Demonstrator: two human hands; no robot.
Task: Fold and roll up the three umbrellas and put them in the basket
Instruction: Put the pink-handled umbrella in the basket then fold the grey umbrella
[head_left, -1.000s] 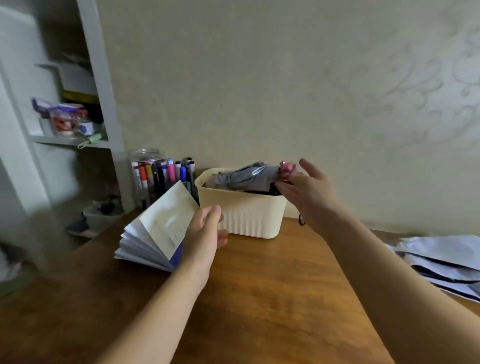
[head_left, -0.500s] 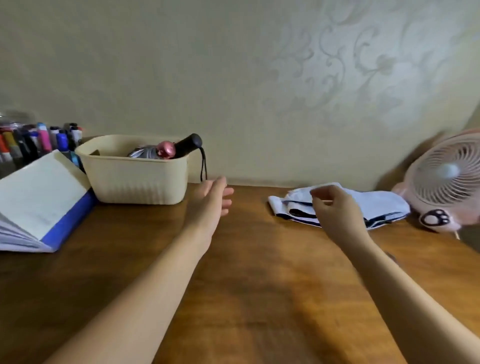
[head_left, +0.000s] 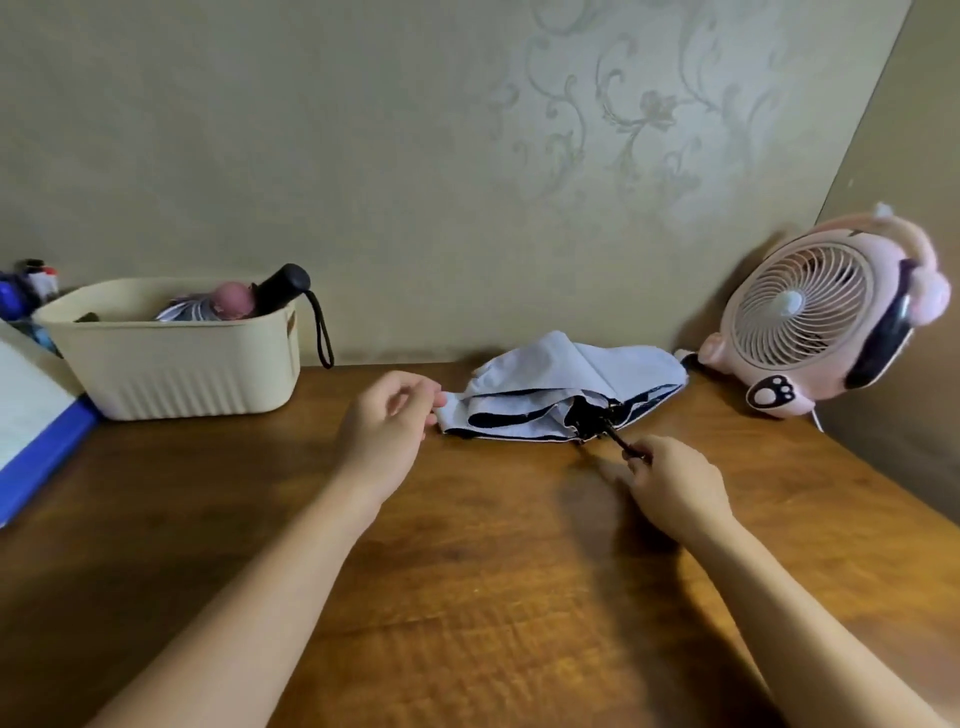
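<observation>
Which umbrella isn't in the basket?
The light blue umbrella, lying unrolled on the wooden table, its black shaft pinched by the right hand. The pink-handled umbrella and the black-handled umbrella already sit in the cream basket.

Standing on the table (head_left: 467, 571), back against the wall: the basket (head_left: 171, 374). Lying in the basket, handles sticking up at its right end: two umbrellas (head_left: 234, 304). Lying right of the basket, well apart: a third umbrella (head_left: 566, 384). Standing farther right of the basket: a fan (head_left: 810, 317). Lying just left of the basket: a book (head_left: 31, 415).
</observation>
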